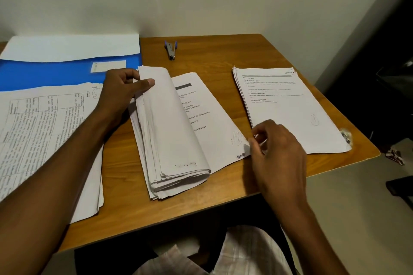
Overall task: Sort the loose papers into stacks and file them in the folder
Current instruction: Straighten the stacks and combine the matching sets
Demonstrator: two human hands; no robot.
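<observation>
A thick middle stack of white papers (174, 131) lies on the wooden table, its upper sheets folded back to the left. My left hand (121, 92) grips that folded bundle at its top edge. One printed page lies exposed on the right, and my right hand (273, 140) pinches its lower right corner. A second stack of printed papers (288, 109) lies at the right. A third pile with tables and handwriting (44, 131) lies at the left, under my left forearm. The blue folder (49, 73) sits at the back left with a white sheet (73, 48) on it.
A stapler (171, 49) lies at the back middle of the wooden table (214, 56). The table's right edge runs close to the right stack. A wall stands behind the table. Dark objects lie on the floor at the right.
</observation>
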